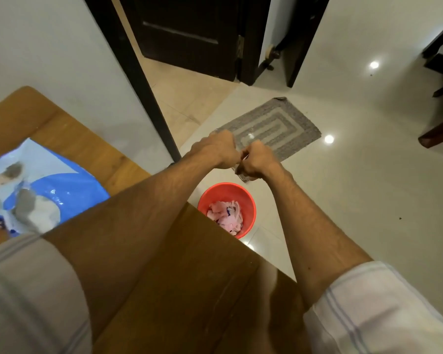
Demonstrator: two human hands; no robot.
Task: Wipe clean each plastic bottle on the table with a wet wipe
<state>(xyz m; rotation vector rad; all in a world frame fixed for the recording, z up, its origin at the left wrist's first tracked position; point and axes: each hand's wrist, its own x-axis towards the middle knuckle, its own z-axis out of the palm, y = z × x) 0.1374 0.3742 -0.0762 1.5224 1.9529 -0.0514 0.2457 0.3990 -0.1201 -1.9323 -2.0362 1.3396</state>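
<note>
"Two things nearest?"
"Wooden table (189, 277), blue packet (49, 180) on its left."
"Beyond?"
"Red bin (226, 185); past it, left hand (219, 149) and right hand (257, 159), curled, together pinch a pale sliver (244, 157)."
"Wipe?"
"Cannot tell."
</note>
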